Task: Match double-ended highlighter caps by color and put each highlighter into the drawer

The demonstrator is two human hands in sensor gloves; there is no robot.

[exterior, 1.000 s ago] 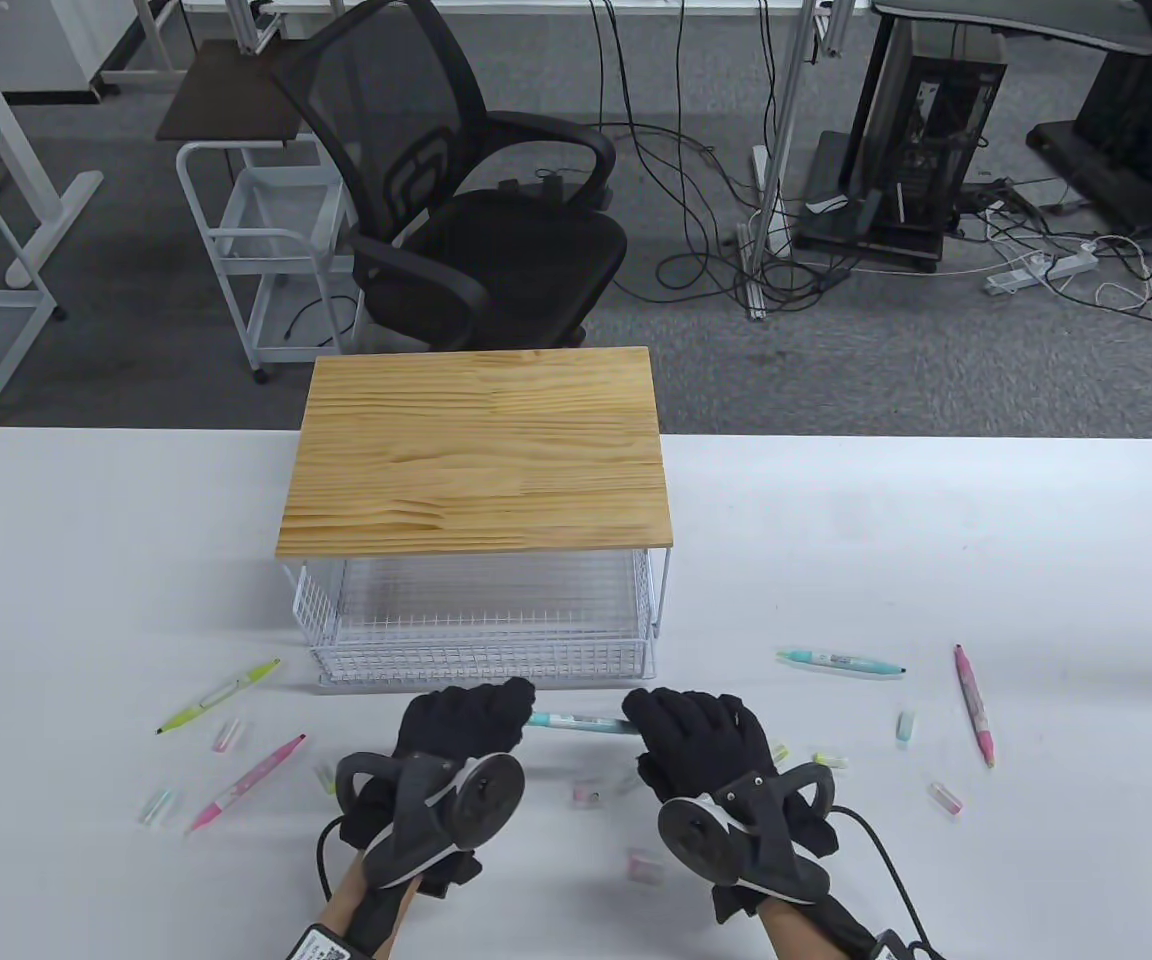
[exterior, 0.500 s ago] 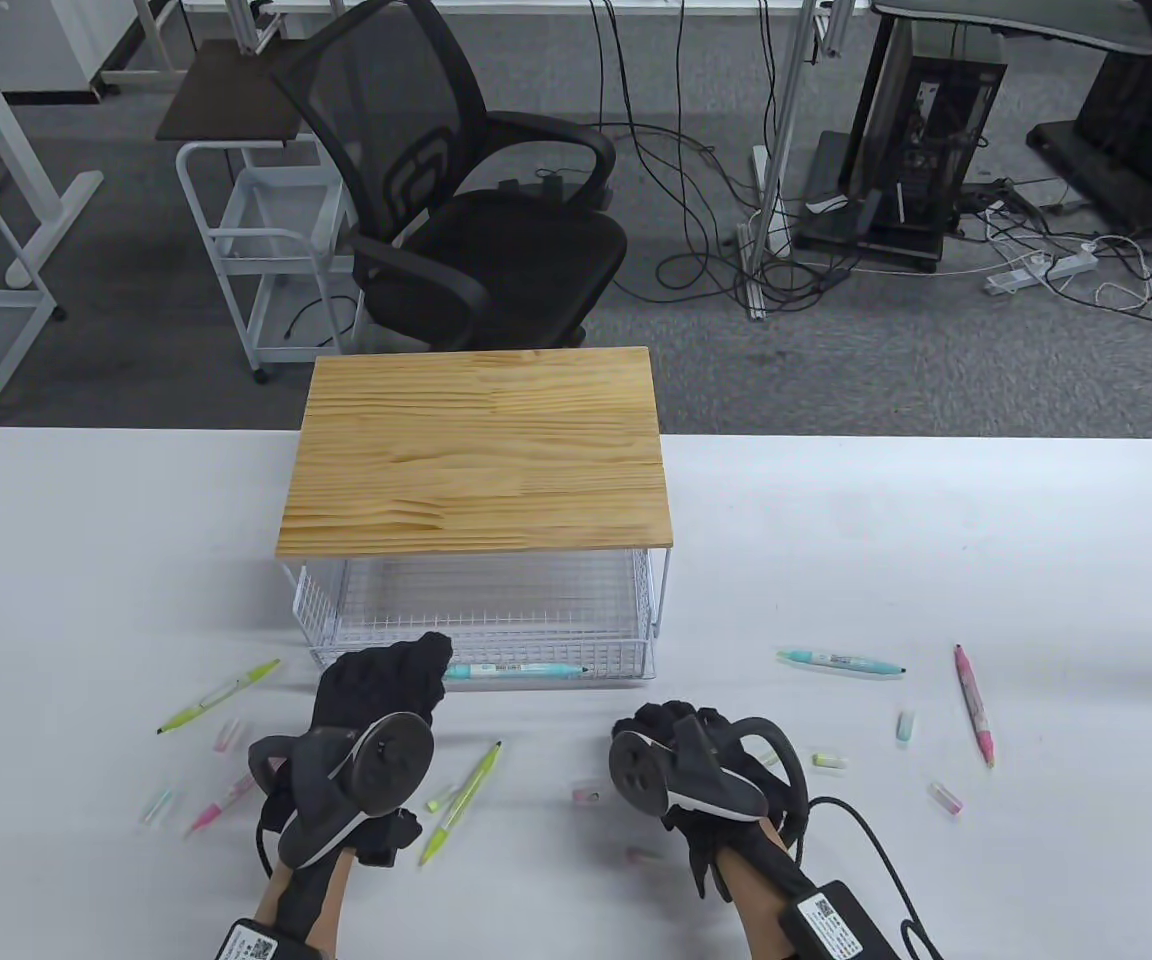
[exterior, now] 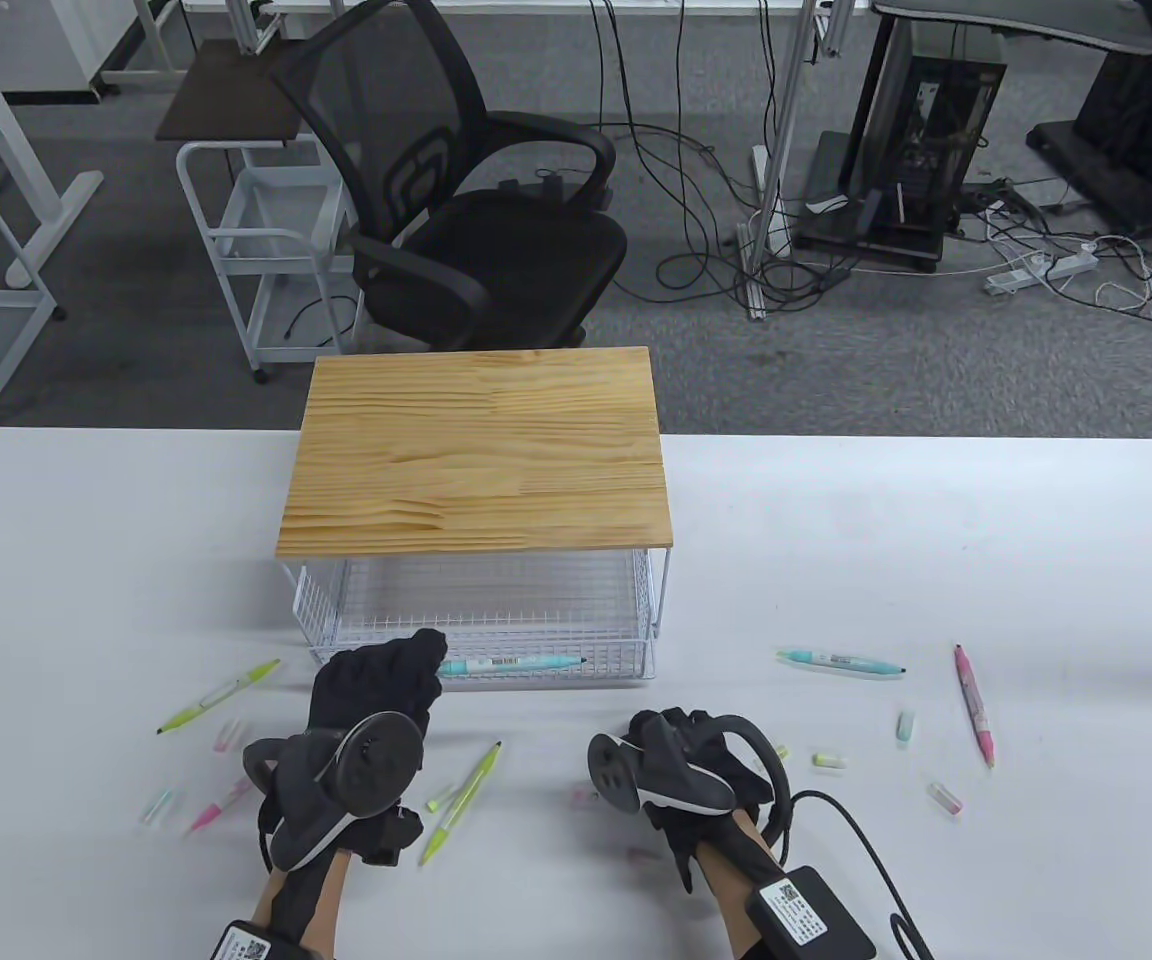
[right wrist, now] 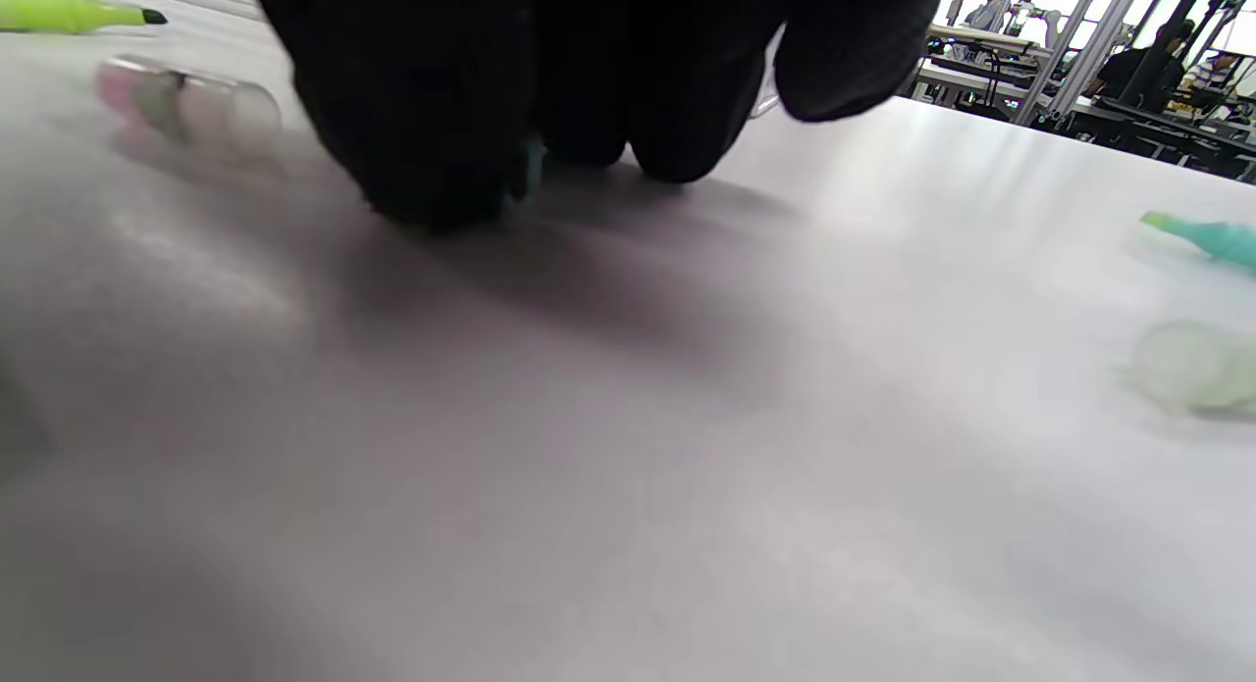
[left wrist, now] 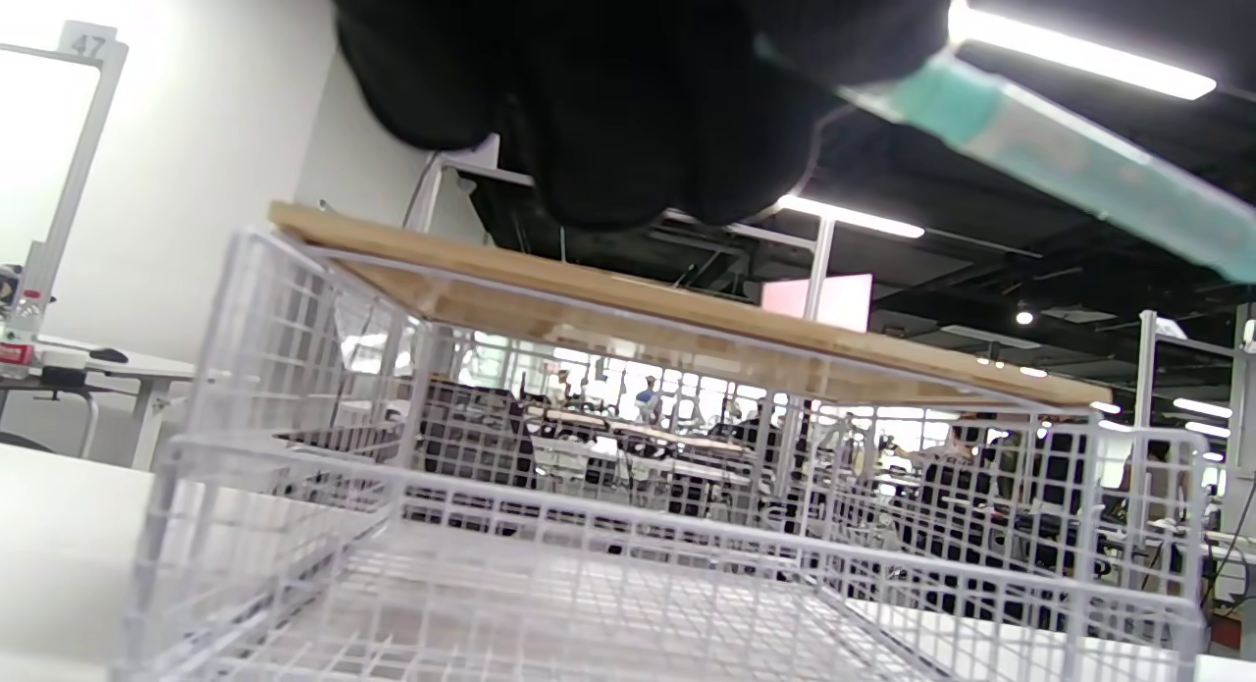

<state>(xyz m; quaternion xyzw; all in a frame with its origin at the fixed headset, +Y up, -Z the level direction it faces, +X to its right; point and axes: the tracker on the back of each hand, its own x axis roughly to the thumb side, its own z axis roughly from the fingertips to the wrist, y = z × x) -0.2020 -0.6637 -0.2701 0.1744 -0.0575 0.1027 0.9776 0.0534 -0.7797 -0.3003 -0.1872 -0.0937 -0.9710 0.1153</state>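
My left hand point(exterior: 376, 680) grips the left end of a teal highlighter point(exterior: 511, 664) and holds it level over the front rim of the white wire drawer point(exterior: 626, 640). Its right tip is black and bare. In the left wrist view the teal highlighter point(left wrist: 1060, 162) sticks out to the right above the drawer point(left wrist: 589, 525). My right hand point(exterior: 681, 750) is curled down on the table. In the right wrist view a sliver of a teal cap point(right wrist: 530, 172) shows between its fingertips.
The drawer sits pulled out under a wooden top point(exterior: 476, 450). A green highlighter point(exterior: 461, 800) lies between my hands, with a pink cap point(exterior: 584, 797) beside it. Left: green highlighter point(exterior: 219, 695), pink highlighter point(exterior: 219, 805). Right: teal highlighter point(exterior: 841, 661), pink highlighter point(exterior: 973, 704), several loose caps point(exterior: 904, 726).
A second ago both hands held the teal highlighter. The right hand let go and dropped to the table; the left hand carried the highlighter forward to the drawer's front.
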